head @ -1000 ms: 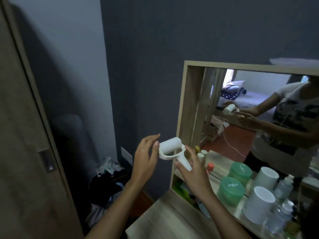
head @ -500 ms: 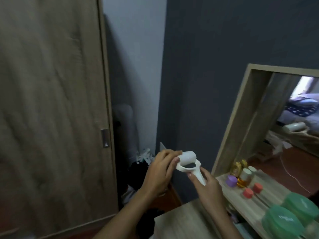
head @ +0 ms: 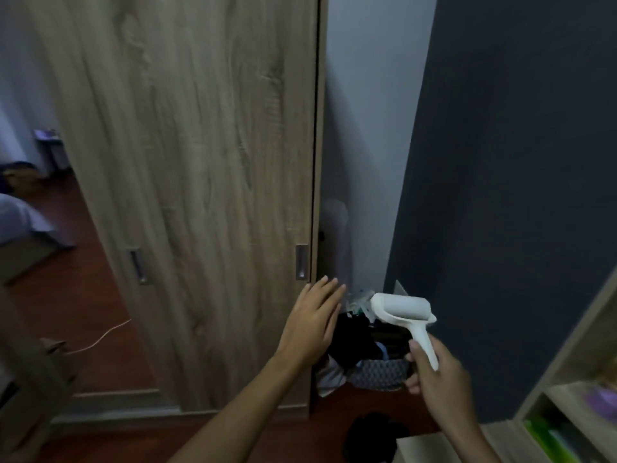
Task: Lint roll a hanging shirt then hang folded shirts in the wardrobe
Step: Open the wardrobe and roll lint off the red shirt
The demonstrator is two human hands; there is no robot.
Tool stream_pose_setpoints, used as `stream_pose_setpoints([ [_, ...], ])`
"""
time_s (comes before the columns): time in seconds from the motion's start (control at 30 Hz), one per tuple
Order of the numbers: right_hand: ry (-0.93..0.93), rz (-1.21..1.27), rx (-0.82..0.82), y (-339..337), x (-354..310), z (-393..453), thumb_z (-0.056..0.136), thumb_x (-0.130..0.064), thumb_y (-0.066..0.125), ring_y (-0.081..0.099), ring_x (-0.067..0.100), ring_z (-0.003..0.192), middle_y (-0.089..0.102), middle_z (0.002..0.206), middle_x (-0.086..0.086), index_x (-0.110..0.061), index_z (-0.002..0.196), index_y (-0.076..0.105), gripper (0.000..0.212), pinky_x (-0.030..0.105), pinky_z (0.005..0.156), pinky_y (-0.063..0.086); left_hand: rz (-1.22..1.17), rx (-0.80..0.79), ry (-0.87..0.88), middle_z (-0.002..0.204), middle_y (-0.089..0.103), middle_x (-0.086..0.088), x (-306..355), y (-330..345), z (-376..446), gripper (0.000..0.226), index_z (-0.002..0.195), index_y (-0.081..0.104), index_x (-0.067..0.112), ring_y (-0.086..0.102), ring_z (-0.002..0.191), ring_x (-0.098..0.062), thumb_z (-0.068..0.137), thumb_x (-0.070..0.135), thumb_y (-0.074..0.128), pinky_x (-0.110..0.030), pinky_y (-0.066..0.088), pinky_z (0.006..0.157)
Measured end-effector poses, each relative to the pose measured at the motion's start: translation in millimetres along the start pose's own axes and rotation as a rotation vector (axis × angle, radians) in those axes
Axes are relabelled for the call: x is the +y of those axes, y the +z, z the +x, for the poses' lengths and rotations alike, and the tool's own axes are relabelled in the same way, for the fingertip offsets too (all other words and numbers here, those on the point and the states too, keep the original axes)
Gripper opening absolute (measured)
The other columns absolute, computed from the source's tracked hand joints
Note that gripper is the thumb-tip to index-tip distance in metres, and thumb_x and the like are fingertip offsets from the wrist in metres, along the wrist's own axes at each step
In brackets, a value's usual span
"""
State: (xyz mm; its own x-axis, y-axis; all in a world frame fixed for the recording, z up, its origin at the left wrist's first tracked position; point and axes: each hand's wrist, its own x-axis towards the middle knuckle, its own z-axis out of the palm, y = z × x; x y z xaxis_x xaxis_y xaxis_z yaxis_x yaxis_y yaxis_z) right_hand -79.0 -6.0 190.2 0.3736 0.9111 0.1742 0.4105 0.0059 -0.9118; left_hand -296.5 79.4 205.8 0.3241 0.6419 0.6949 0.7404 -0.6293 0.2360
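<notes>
**Lint roller held up before a closed wardrobe door**

A person's right hand (head: 440,375) grips the white lint roller (head: 405,320) by the lower end of its handle, fingers wrapped around it and thumb pressed along the near side. The handle rises from the fist and leans up and to the left; the roll sits crosswise on top, its long axis close to level, with its left end a little higher than the right. The tool is in the air, in front of a heap of dark clothes and a patterned basket (head: 377,375) wedged in the gap between wardrobe and dark wall. No brand, label or writing can be read on the roller.

The left hand (head: 314,324) is held flat, fingers straight and nearly together, holding nothing, its fingertips just below the recessed metal pull (head: 301,262) at the right edge of the wood-grain wardrobe door (head: 200,162). Whether it touches the door cannot be told.
</notes>
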Motion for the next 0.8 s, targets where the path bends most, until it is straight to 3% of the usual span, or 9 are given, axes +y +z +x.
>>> stream_pose_setpoints([
  [0.1,0.010,-0.003,0.050,37,-1,14,0.096,-0.028,0.052,0.070,0.006,0.064,0.072,0.077,-0.008,-0.027,0.116,0.063,0.022,0.030,0.064,0.058,0.074,-0.042,0.043,0.143,0.050,-0.007,-49,3,14,0.041,0.137,0.052,0.011,0.038,0.139,-0.024,0.097,0.017,0.050,-0.045,0.029,0.116],
  [0.17,0.007,-0.045,0.092,64,-3,25,0.096,-0.028,0.052,0.070,0.006,0.074,0.072,0.080,-0.008,-0.024,0.117,0.063,0.024,0.037,0.076,0.057,0.085,-0.056,0.073,0.145,0.049,-0.008,-81,5,24,0.040,0.136,0.053,0.011,0.037,0.140,-0.025,0.096,0.018,0.052,-0.045,0.028,0.115],
  [0.27,0.003,-0.101,0.129,111,-10,42,0.097,-0.029,0.051,0.066,0.008,0.081,0.070,0.084,-0.009,-0.019,0.115,0.064,0.025,0.029,0.070,0.050,0.116,-0.070,0.151,0.143,0.050,-0.010,-129,7,38,0.039,0.132,0.057,0.010,0.041,0.138,-0.028,0.094,0.018,0.055,-0.047,0.030,0.113],
  [0.37,-0.005,-0.148,0.163,154,-21,58,0.097,-0.027,0.053,0.059,0.001,0.072,0.065,0.078,-0.010,-0.016,0.112,0.065,0.022,0.011,0.057,0.039,0.159,-0.118,0.245,0.142,0.051,-0.012,-173,6,51,0.038,0.130,0.059,0.008,0.043,0.136,-0.029,0.094,0.020,0.054,-0.049,0.033,0.111],
  [0.5,0.025,-0.190,0.237,201,-32,71,0.096,-0.023,0.056,0.063,0.021,0.087,0.069,0.095,0.006,-0.012,0.117,0.066,0.026,0.027,0.070,0.044,0.223,-0.298,0.294,0.150,0.040,-0.013,-224,7,70,0.043,0.138,0.050,0.009,0.034,0.142,-0.029,0.096,0.021,0.049,-0.047,0.027,0.116],
  [0.6,0.042,-0.198,0.273,225,-31,81,0.095,-0.022,0.057,0.061,0.020,0.088,0.066,0.097,0.009,-0.011,0.115,0.067,0.025,0.027,0.072,0.042,0.307,-0.465,0.277,0.160,0.017,-0.010,-257,17,84,0.051,0.149,0.030,0.010,0.010,0.149,-0.025,0.101,0.025,0.032,-0.041,0.003,0.121],
  [0.8,0.070,-0.218,0.262,250,-18,120,0.094,-0.023,0.058,0.061,0.021,0.090,0.066,0.097,0.010,-0.009,0.114,0.067,0.026,0.027,0.072,0.044,0.474,-0.569,0.334,0.161,-0.004,-0.012,-287,59,109,0.060,0.153,0.006,0.008,-0.006,0.149,-0.025,0.103,0.038,0.022,-0.041,-0.005,0.120],
])
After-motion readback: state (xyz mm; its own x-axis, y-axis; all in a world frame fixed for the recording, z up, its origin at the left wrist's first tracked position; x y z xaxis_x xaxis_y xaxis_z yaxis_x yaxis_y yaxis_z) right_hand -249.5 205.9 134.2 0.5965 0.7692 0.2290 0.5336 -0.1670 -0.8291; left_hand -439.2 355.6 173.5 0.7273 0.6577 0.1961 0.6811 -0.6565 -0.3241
